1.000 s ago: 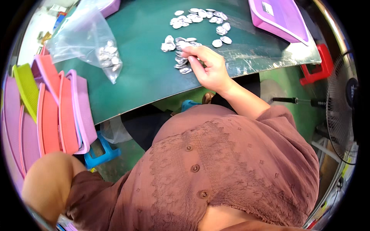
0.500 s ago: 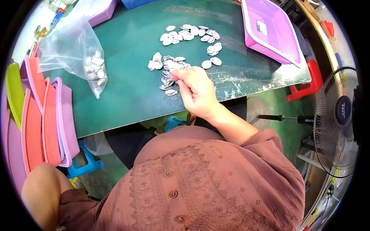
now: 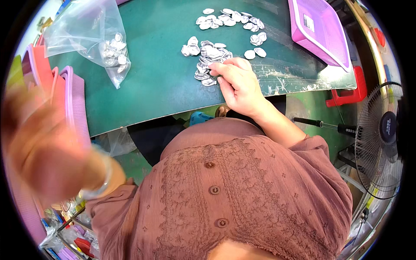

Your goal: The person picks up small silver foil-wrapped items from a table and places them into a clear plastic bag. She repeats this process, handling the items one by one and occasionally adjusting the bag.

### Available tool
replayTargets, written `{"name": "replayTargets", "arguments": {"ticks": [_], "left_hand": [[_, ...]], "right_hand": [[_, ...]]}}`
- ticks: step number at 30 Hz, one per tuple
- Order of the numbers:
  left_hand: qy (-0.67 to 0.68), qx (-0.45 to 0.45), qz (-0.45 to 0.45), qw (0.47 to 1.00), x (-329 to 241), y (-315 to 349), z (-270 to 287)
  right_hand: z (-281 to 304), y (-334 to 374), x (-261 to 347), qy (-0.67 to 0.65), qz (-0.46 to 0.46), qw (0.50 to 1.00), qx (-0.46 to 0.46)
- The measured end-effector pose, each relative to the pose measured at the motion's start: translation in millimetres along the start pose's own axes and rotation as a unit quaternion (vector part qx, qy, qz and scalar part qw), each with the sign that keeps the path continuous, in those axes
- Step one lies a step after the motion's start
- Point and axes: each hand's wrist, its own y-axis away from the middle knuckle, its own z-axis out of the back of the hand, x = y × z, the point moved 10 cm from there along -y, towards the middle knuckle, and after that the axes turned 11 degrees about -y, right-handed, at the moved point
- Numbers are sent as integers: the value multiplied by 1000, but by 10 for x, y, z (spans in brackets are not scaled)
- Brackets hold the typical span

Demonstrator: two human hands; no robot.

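Observation:
Small silver-white oval pieces with crinkled edges lie in a loose pile [image 3: 212, 53] on the green table. Over the near right side of this pile is my right hand [image 3: 242, 83]. Its fingers are curled, with index finger and thumb brought toward each other among the pieces; what they hold, if anything, I cannot make out. My left hand [image 3: 47, 147] is raised at the far left, in front of the stacked baskets, and smeared by motion, so its fingers do not read clearly. A clear plastic bag [image 3: 89, 32] with more such pieces lies on the table's left.
More pieces [image 3: 229, 18] lie in an arc farther back. A purple mesh basket [image 3: 320, 32] stands at the table's right end. Coral and purple baskets [image 3: 77, 102] are stacked at the left. To the right are a standing fan [image 3: 383, 134] and a red plastic stool [image 3: 351, 91].
My left hand has come up into view at the left, moving fast. The view has shifted, so the table sits higher and farther right. My right hand stays at the pile.

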Motion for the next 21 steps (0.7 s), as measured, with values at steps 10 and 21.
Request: {"name": "replayTargets", "arguments": {"ticks": [10,21], "left_hand": [[-217,310,22,925,1288,1064,-1617],[-256,212,68,941,1474,1209,-1272]], "right_hand": [[-64,55,128,69,-4,997,32],[-142,58,53,29,-54,998,18]]}}
